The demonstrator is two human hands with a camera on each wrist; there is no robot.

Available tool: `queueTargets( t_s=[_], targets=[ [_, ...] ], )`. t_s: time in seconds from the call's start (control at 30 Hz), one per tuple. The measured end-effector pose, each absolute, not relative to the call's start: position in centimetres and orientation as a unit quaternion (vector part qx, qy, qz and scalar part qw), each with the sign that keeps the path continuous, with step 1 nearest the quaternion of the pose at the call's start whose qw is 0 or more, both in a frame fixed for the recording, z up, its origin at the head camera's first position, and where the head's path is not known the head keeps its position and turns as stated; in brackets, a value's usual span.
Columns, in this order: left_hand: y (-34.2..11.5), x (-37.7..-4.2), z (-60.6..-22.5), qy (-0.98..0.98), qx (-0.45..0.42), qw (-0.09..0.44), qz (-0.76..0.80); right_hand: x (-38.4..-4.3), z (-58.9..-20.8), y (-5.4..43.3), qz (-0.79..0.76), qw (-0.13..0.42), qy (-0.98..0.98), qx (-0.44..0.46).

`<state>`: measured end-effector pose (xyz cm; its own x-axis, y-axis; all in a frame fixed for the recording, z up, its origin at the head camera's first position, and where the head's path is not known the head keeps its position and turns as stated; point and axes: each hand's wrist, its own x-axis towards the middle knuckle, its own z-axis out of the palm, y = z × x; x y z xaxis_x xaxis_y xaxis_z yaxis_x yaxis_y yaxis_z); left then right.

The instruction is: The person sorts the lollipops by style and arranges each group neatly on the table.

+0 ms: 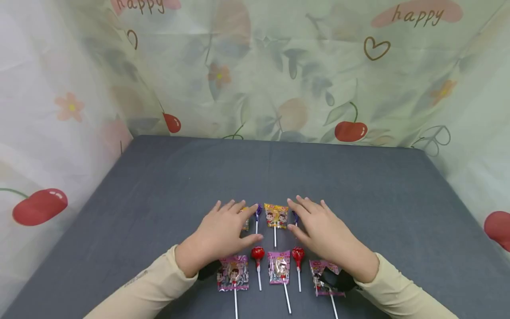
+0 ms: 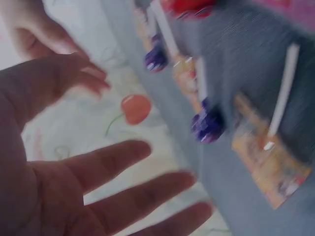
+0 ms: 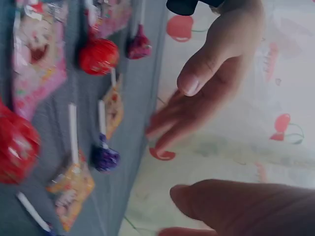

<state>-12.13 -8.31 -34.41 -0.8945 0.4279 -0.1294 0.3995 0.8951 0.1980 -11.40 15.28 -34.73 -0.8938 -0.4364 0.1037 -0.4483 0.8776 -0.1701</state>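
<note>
Lollipops [image 1: 279, 266] lie in two rows on the grey counter [image 1: 199, 168], and the step in hand seems to be both hands working at the far row, with no pop held. A next move on any of them would call for lowering a hand and pinching a stick or wrapper edge between thumb and finger, without nudging the neighbours. The left hand [image 1: 223, 228] and right hand [image 1: 322, 230] are spread palm down, fingers loosely straight and gripping nothing. The left orange pop [image 1: 245, 225] shows in the gap between the left thumb and index finger, and the left purple pop [image 1: 258, 210] stands right at those fingertips; whether they touch it I can't tell. The middle orange pop [image 1: 276, 216] lies between the two hands, close to the right index fingertip. The right purple pop [image 1: 295, 217] sits between the right thumb and index finger, partly covered. Beyond it, the left wrist view is blurred but seems to show a right orange pop [image 2: 141, 20], hidden from the head view by the right hand. The near row, closer to the person than the fingers, alternates pink pops [image 1: 233, 270] and red pops [image 1: 257, 253]; a black band [image 1: 338, 280] at the right wrist partly hides the rightmost pink one.
</note>
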Motion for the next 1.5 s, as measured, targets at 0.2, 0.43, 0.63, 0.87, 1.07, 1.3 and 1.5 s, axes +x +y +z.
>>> queueTargets(
  t_s=[0.2,0.43,0.63,0.87,1.07,1.3,1.5],
  targets=[
    [-9.8,-12.7,-31.8,0.966,0.195,0.082,0.148,-12.7,-32.4,15.5,0.152,0.015,-0.959,0.240],
    [-12.8,-14.3,-29.8,0.947,0.173,0.090,0.257,-15.4,-30.7,15.7,0.229,0.001,-0.947,0.225],
    [-14.9,-17.0,-30.4,0.915,0.164,0.129,0.345,-18.1,-31.3,15.8,0.298,-0.044,-0.924,0.235],
    [-15.6,-19.6,-32.8,0.873,0.137,0.203,0.422,-20.7,-32.7,15.6,0.350,-0.109,-0.900,0.236],
    [-15.8,-21.0,-34.3,0.869,0.116,0.250,0.412,-22.3,-34.7,15.3,0.367,-0.186,-0.878,0.244],
    [-15.5,-21.8,-35.5,0.882,0.133,0.264,0.368,-23.3,-36.7,14.8,0.372,-0.275,-0.848,0.258],
    [-14.7,-21.9,-35.8,0.900,0.160,0.270,0.302,-23.7,-37.5,14.2,0.366,-0.305,-0.833,0.280]
  ],
)
